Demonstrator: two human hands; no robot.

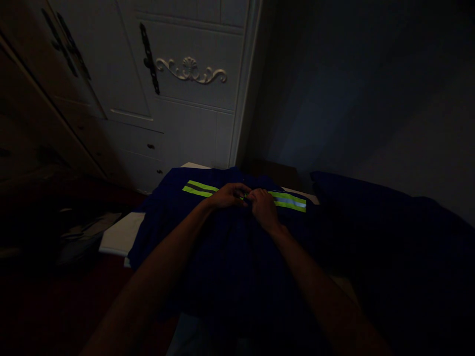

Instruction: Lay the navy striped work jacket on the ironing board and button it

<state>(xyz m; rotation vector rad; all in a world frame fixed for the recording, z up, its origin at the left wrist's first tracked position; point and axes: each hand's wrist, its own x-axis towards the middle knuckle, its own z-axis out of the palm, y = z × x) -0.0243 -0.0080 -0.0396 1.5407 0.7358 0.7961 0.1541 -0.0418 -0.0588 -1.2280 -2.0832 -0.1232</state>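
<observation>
A dark blue work shirt (222, 247) lies spread out, its collar toward the far side. Yellow-green reflective strips cross its chest on both sides of the front opening. At the middle of the chest, my left hand (230, 195) is closed with its fingertips pinching the cloth at the front edge. Right beside it, my right hand (264, 206) also pinches the shirt front, and the fingertips of both nearly touch. Whatever small part lies between the fingers is too dark to make out.
Under the shirt a pale table top (120, 232) shows at the left. A white cabinet (193, 128) with dark handles stands behind. Dark blue cloth (378, 212) is heaped at the right. Several dim items (85, 230) lie low at the left, near a dark red floor covering (85, 296).
</observation>
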